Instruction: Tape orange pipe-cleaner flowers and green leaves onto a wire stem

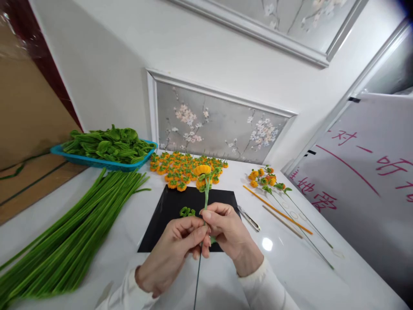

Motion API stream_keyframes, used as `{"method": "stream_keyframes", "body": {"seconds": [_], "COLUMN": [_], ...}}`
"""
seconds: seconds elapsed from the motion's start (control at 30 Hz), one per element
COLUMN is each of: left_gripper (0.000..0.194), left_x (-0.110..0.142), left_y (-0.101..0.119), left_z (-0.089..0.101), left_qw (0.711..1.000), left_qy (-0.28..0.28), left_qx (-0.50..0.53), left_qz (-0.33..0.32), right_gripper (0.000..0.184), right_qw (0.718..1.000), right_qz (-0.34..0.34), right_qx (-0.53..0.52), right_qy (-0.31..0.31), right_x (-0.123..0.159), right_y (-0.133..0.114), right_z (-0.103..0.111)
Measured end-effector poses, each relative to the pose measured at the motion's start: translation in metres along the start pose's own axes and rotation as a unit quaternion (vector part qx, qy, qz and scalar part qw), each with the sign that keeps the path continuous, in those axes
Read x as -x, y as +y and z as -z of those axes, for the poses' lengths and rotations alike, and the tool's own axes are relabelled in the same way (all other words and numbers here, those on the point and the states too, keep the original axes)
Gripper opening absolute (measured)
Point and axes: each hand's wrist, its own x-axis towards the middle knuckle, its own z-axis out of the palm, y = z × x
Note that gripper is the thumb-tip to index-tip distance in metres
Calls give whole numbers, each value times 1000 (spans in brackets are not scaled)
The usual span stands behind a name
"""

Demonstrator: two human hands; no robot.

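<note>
Both my hands meet over a black mat point(155, 224) and pinch one upright artificial flower stem point(198, 277). My left hand point(176, 247) grips it lower down, thumb and fingers pressed together. Just above, my right hand point(227, 228) closes its thumb and forefinger on the stem, which looks wrapped in pale green there. Orange and green fuzzy pumpkin-like heads point(202, 171) top the stem. What lies between the fingertips is partly hidden. Small green curled pieces point(187, 211) rest on the mat behind the hands.
Rows of small orange pumpkin-like pieces point(180, 168) stand behind the mat. Left are green fuzzy stems point(74, 232) and a blue tray point(112, 165) of green leaves. Right lie thread snips point(249, 218), an orange stick point(277, 210), a tan stick point(282, 221) and finished stems point(305, 241).
</note>
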Motion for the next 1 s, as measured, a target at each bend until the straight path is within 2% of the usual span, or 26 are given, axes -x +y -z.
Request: {"method": "stream_keyframes", "body": {"seconds": [0.2,0.3,0.33,0.4,0.47,0.53,0.6,0.67,0.87,1.0], "left_gripper": [30,28,25,15,20,25,16,10,8,5], "left_x": [3,1,-1,-4,-8,-12,-18,-24,-32,-29], "left_y": [0,2,4,8,13,18,21,22,15,6], "left_z": [0,6,8,11,12,10,6,2,-11,-17], "left_qw": [999,998,997,997,998,995,991,983,945,931], "left_qy": [-37,-47,-40,8,59,72,72,96,181,200], "left_qx": [35,-29,-59,-73,-11,70,114,157,272,305], "left_qz": [-3,-5,-10,-25,-31,-19,-1,2,0,-20], "right_gripper": [26,23,23,23,21,20,20,20,16,15], "right_qw": [999,993,991,986,979,974,973,973,971,974], "right_qz": [7,53,74,117,148,154,148,140,163,166], "right_qx": [16,66,81,110,138,163,178,184,162,127], "right_qy": [-45,-79,-76,-44,-3,10,8,7,66,84], "right_x": [3,7,8,9,8,8,8,9,7,5], "right_y": [-1,-3,-3,-2,-1,1,3,5,10,12], "right_z": [-1,-1,-1,0,0,-1,-3,-4,-3,-2]}}
